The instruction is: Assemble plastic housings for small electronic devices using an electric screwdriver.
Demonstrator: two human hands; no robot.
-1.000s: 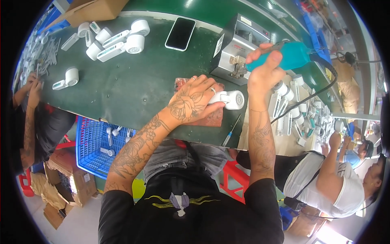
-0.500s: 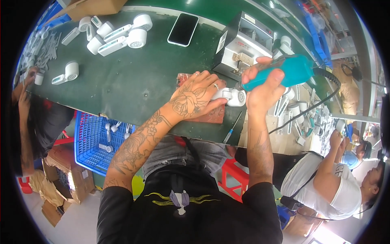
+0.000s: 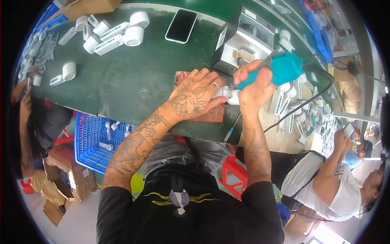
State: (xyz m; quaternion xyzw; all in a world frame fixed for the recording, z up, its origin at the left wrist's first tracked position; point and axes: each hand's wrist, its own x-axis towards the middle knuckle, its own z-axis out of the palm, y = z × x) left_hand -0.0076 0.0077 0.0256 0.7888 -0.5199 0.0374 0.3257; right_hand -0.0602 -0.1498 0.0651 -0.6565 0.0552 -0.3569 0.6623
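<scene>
My left hand (image 3: 198, 94) lies palm down over a reddish-brown pad (image 3: 209, 116), its fingers closed over a white plastic unit (image 3: 232, 97). The unit is partly covered by both hands; it has a handle and a round head. In my right hand (image 3: 257, 86) is a teal electric screwdriver (image 3: 280, 70), gripped with its front end pointing left. That end is over the white unit; whether the bit touches it I cannot tell. A thin screwdriver (image 3: 231, 129) with a blue handle lies at the table's near edge.
A metal machine (image 3: 243, 42) stands behind my right hand, with a phone (image 3: 181, 26) left of it. White round-headed units (image 3: 118, 34) lie far left, more (image 3: 290, 107) to the right. A black cord (image 3: 302, 105) crosses them. A blue basket (image 3: 91, 138) stands below the edge. Co-workers sit at both sides.
My right hand has shifted slightly left with the electric screwdriver, now covering more of the white unit's head. My left hand has stayed almost still. The right-hand co-worker's hands have lifted a pale object.
</scene>
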